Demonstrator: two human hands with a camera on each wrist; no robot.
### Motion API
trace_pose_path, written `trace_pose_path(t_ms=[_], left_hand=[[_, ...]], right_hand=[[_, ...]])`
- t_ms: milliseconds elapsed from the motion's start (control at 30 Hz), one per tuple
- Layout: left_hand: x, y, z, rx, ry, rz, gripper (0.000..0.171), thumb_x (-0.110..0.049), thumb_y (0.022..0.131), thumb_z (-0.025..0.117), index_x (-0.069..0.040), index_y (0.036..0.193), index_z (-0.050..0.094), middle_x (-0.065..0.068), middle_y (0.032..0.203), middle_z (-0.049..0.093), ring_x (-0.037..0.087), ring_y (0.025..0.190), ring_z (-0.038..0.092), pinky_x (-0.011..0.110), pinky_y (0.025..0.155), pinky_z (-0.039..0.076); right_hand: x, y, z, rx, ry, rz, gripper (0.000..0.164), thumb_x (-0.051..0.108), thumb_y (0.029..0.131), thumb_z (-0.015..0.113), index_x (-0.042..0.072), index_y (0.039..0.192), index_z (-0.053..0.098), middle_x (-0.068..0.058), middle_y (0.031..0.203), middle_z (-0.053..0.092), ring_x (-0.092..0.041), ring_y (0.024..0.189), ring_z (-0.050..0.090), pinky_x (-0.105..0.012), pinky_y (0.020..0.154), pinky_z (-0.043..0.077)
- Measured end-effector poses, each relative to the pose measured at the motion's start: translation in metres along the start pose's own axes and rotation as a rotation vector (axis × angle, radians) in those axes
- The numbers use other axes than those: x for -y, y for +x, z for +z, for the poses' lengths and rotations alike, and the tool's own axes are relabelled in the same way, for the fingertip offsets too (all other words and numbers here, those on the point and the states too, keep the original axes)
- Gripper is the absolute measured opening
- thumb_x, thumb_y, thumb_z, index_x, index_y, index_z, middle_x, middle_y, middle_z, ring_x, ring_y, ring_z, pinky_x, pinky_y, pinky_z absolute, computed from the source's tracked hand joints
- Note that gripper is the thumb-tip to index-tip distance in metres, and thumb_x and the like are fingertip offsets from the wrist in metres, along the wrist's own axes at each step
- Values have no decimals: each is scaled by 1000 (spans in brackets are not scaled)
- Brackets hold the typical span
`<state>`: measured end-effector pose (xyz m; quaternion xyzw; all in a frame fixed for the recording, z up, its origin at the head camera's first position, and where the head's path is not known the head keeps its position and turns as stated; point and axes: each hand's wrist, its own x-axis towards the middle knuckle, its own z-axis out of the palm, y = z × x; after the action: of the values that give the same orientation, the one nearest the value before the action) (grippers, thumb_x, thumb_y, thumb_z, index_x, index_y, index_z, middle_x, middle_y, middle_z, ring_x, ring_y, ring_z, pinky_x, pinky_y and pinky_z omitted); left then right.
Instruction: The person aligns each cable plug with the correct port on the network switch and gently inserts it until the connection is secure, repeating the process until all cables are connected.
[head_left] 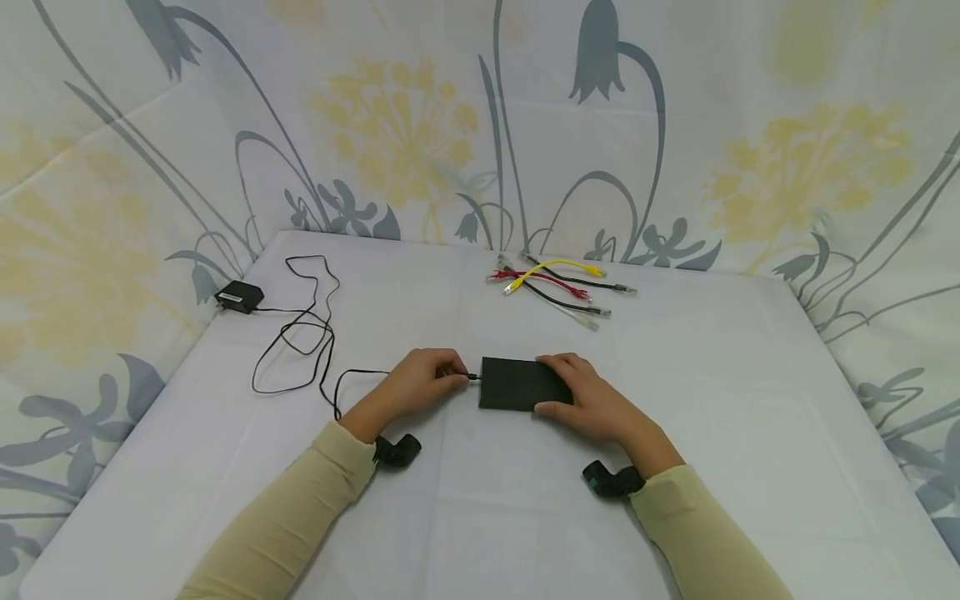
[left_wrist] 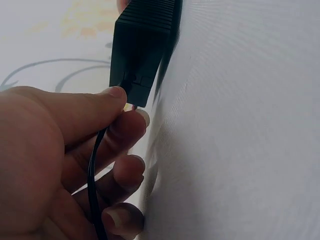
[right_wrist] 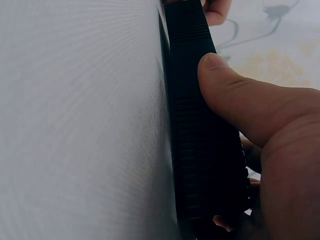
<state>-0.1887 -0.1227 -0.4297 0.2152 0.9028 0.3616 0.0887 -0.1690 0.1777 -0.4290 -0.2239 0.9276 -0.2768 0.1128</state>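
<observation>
A flat black box (head_left: 517,384) with ribbed sides, like a small network switch, lies on the white table in the head view. My right hand (head_left: 588,398) grips its right end, thumb along the near side and fingers over the far side. At the left end, my left hand (head_left: 423,379) pinches the power plug (head_left: 472,377) of a thin black cord between thumb and forefinger. In the left wrist view the plug (left_wrist: 129,84) meets the box's end face (left_wrist: 137,62), its tip hidden. The right wrist view shows my thumb (right_wrist: 220,70) pressed against the ribbed side.
The cord (head_left: 330,333) runs in loose loops to a black power adapter (head_left: 239,297) at the table's far left. Several short network cables, among them a yellow one (head_left: 562,263) and a red one (head_left: 543,277), lie in a pile behind the box. Flowered cloth hangs around the table.
</observation>
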Motion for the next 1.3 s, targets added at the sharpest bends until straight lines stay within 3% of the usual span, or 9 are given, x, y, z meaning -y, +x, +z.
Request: trace_pose_path(t_ms=[767,1067,1300], left_hand=[[-5,1,5,-4,101,3,9,-24,93,67,-16,96,71,-5,84,65,9,72,53,25,66,44],[-8,-1,2,-41,126,53,5,-20,90,70,-15,91,71,-5,81,65,9,70,51,25,63,43],[-7,-1,2,-30,110,31,4,-19,89,70,-15,90,71,-6,80,63,9,69,51,25,63,42]], right_hand=[[3,-2,1,-14,-19,-26,73,51,89,64,19,149,37,-11,144,40,-31,135,38,-55,108,35],[5,-2,2,-14,-32,-32,74,52,90,62,18,150,36,-11,144,40,-31,135,38,-55,108,35],[6,-2,2,-14,-29,-40,75,51,90,63,17,150,36,-12,144,40,-32,134,38,-55,108,35]])
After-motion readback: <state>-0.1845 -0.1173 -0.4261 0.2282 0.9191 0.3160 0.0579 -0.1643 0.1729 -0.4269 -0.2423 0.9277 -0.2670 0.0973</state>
